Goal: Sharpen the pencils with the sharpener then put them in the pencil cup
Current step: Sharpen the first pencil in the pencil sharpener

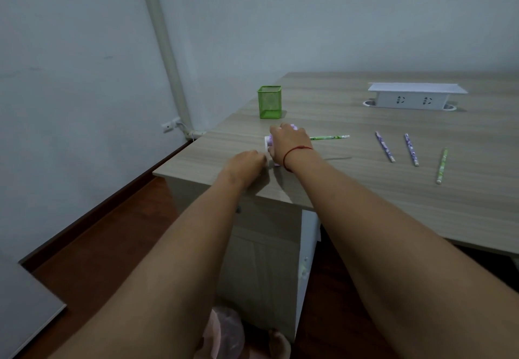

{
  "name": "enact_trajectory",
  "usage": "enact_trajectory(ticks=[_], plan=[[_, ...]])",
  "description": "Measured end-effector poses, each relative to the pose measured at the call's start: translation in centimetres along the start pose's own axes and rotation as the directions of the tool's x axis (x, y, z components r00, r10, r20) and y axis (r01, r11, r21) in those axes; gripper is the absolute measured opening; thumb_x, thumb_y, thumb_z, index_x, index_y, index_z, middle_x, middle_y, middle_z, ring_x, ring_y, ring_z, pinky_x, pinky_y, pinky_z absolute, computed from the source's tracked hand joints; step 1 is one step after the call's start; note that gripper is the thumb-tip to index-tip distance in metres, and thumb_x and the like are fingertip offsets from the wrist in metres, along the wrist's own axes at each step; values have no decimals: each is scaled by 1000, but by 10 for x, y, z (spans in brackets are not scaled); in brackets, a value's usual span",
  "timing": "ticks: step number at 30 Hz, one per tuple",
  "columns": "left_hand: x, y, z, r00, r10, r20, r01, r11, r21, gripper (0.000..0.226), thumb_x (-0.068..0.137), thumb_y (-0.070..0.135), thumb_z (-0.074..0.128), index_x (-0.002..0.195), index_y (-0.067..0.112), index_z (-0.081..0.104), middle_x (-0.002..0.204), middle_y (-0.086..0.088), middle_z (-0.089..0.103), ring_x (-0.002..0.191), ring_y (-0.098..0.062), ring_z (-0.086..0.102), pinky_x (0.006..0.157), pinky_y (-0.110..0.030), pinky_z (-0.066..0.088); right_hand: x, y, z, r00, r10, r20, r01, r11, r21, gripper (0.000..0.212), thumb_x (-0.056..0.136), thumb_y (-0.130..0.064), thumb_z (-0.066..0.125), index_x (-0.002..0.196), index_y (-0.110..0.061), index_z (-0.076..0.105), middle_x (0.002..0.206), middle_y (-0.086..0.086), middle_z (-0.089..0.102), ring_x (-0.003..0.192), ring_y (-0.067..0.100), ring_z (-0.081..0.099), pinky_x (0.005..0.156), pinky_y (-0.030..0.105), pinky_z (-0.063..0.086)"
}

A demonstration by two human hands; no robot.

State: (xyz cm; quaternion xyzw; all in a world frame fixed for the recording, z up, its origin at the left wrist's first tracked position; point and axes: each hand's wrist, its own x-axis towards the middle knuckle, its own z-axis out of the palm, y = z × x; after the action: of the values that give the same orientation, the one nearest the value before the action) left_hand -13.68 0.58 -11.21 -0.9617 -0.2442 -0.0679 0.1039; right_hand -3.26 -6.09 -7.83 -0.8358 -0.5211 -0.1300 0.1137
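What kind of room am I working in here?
Probably an office or study: a wood-grain desk with a white socket box set into it, and a green mesh pencil cup on top.

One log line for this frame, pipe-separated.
sharpening | right hand holds sharpener | left hand grips crank | green pencil inserted | three pencils on table | pencil cup: none visible
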Motion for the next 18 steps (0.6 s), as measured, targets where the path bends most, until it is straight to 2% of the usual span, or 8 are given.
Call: enact_trajectory(ticks=[5, 9, 14, 16, 18], plan=[[27, -13, -4, 1000, -18, -6, 18, 1000, 1, 25, 93, 24, 51, 112, 11, 62, 115, -10, 63, 104, -27, 62, 89, -38, 50, 1, 3, 7, 998, -14, -65, 15, 1000, 5, 33, 93, -23, 47, 124, -14, 54, 128, 10, 56, 118, 32, 52, 97, 44, 44], [38, -18, -13, 998, -46, -36, 46, 999, -2, 22, 94, 17, 51, 111, 8, 61, 113, -12, 64, 103, -28, 63, 86, -37, 50, -1, 5, 6, 998, -26, -52, 26, 1000, 2, 39, 90, -27, 53, 127, -14, 50, 131, 9, 53, 120, 31, 50, 98, 42, 43], [30, -8, -10, 992, -116, -45, 111, 987, -113, 23, 90, 18, 56, 110, 7, 62, 110, -13, 63, 99, -29, 62, 83, -35, 49, -8, 2, 8, 999, -8, -52, 7, 1000, -23, 45, 92, -30, 52, 133, -16, 42, 137, 9, 47, 123, 30, 48, 96, 41, 43], [28, -8, -8, 989, -131, -63, 122, 983, -135, 22, 90, 17, 57, 109, 7, 63, 110, -14, 63, 99, -29, 63, 83, -36, 49, -13, 5, 6, 998, -33, -58, 36, 998, 60, 50, 94, -36, 45, 139, -15, 36, 144, 11, 40, 123, 32, 47, 98, 43, 42], [26, -9, -8, 986, -146, -76, 134, 980, -146, 19, 92, 14, 53, 106, 6, 63, 108, -15, 63, 97, -30, 63, 80, -36, 49, -14, 13, -5, 998, -37, -48, 49, 960, 276, 54, 97, -30, 37, 147, -12, 27, 154, 11, 26, 124, 36, 48, 101, 44, 41]])
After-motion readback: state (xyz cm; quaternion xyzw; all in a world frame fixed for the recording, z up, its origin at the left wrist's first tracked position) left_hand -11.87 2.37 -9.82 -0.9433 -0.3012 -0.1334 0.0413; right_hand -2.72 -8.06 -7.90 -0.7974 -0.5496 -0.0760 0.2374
